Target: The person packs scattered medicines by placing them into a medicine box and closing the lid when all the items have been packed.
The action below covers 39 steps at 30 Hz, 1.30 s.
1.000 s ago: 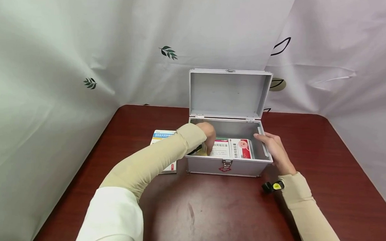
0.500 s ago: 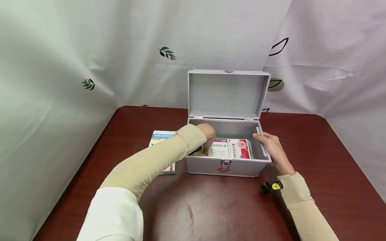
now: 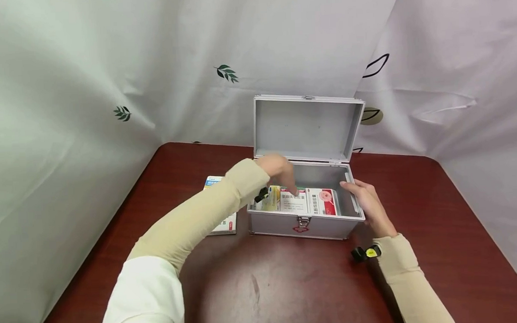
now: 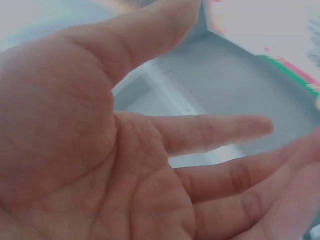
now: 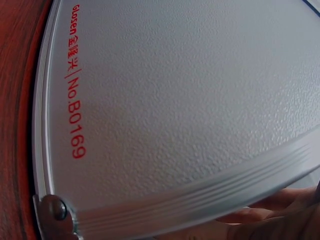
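A silver metal first-aid case (image 3: 278, 223) stands on the table with its lid (image 3: 308, 126) raised. Inside, several medicine boxes lie side by side: a yellow-and-white box (image 3: 270, 199), a white box (image 3: 292, 205) and a red-and-white box (image 3: 321, 202). My left hand (image 3: 280, 168) hovers over the left half of the case. The left wrist view shows that palm (image 4: 135, 150) bare, fingers relaxed and slightly spread. At the case's right end, my right hand (image 3: 370, 207) grips the wall, thumb over its rim. The right wrist view shows the case's textured wall (image 5: 175, 100) close up.
A flat white-and-blue medicine box (image 3: 227, 224) lies on the dark red table (image 3: 263, 285) left of the case, partly under my left sleeve. Behind the table hangs a pale curtain (image 3: 174, 79) with leaf prints.
My left hand has risen out of the case's left end and shifted right, uncovering the yellow-and-white box. My right hand has stayed on the right wall.
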Available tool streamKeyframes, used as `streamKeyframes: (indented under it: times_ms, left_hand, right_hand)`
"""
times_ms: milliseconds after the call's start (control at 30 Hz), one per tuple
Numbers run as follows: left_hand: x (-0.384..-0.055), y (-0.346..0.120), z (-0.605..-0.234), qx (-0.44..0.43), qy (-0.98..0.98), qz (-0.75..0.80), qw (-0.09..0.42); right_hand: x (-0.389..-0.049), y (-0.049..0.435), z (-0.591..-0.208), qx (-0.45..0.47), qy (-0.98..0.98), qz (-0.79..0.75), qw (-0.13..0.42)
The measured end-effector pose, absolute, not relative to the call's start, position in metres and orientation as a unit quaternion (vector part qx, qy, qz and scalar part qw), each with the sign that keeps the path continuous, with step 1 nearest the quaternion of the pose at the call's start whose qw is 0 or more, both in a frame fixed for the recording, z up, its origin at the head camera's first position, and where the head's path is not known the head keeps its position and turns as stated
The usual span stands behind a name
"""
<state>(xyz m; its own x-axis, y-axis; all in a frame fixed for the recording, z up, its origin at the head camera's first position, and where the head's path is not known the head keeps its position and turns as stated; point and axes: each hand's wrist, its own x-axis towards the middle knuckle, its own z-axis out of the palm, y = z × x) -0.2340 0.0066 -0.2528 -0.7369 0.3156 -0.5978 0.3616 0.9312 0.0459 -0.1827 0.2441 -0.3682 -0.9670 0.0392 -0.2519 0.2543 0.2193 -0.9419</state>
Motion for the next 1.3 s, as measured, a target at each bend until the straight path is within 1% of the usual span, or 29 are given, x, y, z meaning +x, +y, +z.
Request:
streamKeyframes:
  times_ms: [67,100,133,200,267,367,467,533,600,700,833,1000,1300]
  left_hand:
    - [-0.233,-0.005,-0.243,0.212,0.921,0.007,0.327]
    - [-0.233,-0.012,-0.239,0.226,0.918,0.034,0.323]
    - [-0.233,-0.021,-0.236,0.241,0.918,0.062,0.309]
    - [-0.233,-0.041,-0.232,0.283,0.916,0.117,0.26]
    - [-0.235,-0.063,-0.231,0.306,0.915,0.163,0.208]
    - [-0.236,-0.098,-0.237,0.303,0.914,0.217,0.162]
    - [-0.237,-0.129,-0.252,0.269,0.925,0.225,0.15]
    - [-0.238,-0.144,-0.268,0.246,0.935,0.211,0.143]
    - [-0.239,-0.154,-0.287,0.223,0.946,0.187,0.143]
    - [-0.24,-0.161,-0.315,0.194,0.956,0.155,0.157]
    - [-0.241,-0.164,-0.338,0.166,0.96,0.134,0.183]
    - [-0.242,-0.162,-0.347,0.144,0.959,0.109,0.217]
    - [-0.25,-0.154,-0.348,0.131,0.957,0.104,0.235]
  right_hand:
    - [-0.183,0.244,-0.37,0.096,0.771,-0.623,0.088]
    - [-0.183,0.244,-0.371,0.097,0.768,-0.627,0.089]
    - [-0.183,0.244,-0.371,0.097,0.766,-0.63,0.087]
    - [-0.183,0.243,-0.371,0.097,0.763,-0.633,0.085]
    - [-0.182,0.242,-0.37,0.096,0.762,-0.635,0.082]
    - [-0.181,0.242,-0.368,0.092,0.769,-0.628,0.076]
    - [-0.181,0.242,-0.366,0.086,0.776,-0.621,0.07]
    - [-0.181,0.243,-0.365,0.085,0.776,-0.621,0.069]
    - [-0.181,0.244,-0.363,0.084,0.774,-0.624,0.07]
    - [-0.181,0.246,-0.362,0.085,0.769,-0.629,0.074]
    - [-0.181,0.246,-0.363,0.086,0.764,-0.635,0.076]
    - [-0.181,0.244,-0.367,0.085,0.769,-0.629,0.079]
    - [-0.181,0.244,-0.37,0.084,0.761,-0.638,0.076]
